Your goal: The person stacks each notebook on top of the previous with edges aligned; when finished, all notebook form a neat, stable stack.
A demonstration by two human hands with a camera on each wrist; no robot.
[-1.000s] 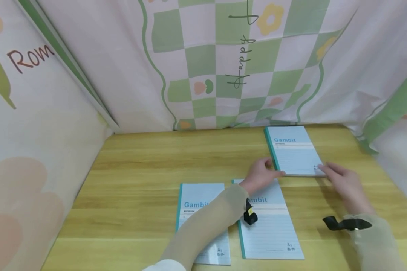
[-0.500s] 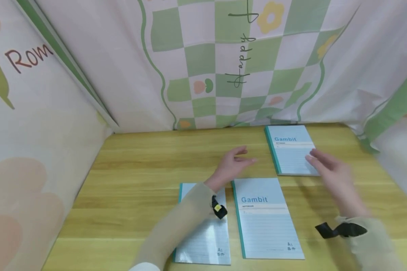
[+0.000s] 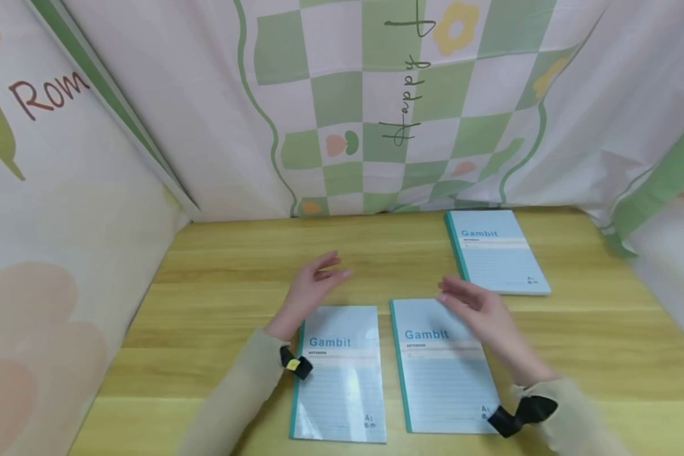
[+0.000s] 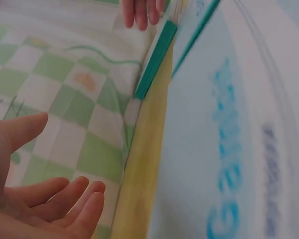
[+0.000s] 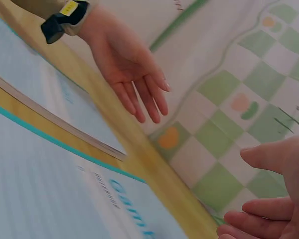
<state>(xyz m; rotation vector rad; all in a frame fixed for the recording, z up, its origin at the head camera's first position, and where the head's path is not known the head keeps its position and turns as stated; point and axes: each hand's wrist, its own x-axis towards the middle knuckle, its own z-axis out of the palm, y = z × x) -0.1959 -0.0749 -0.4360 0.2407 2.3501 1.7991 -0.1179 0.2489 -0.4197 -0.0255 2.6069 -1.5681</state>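
Observation:
Three pale blue Gambit notebooks with teal spines lie on the wooden table. My left hand (image 3: pixel 308 288), relaxed and empty, is above the top left corner of the left notebook (image 3: pixel 342 392). Over the upper right part of the middle notebook (image 3: pixel 444 386) hovers my right hand (image 3: pixel 484 316), fingers loosely extended, holding nothing. The far notebook (image 3: pixel 496 253), thicker at its spine, lies at the back right, untouched. In the left wrist view my left hand (image 4: pixel 50 199) shows its fingers spread from the thumb; the right wrist view shows my right hand (image 5: pixel 269 199) likewise.
The wooden table (image 3: pixel 234 266) meets a checkered curtain (image 3: pixel 342 101) along its back edge. A printed white curtain (image 3: pixel 63 209) hangs at the left, and more fabric (image 3: pixel 672 234) hangs at the right. Black bands are on both wrists.
Both hands have come off the far notebook and moved left, the left hand past the middle notebook, the right hand to above it. The notebooks lie where they were.

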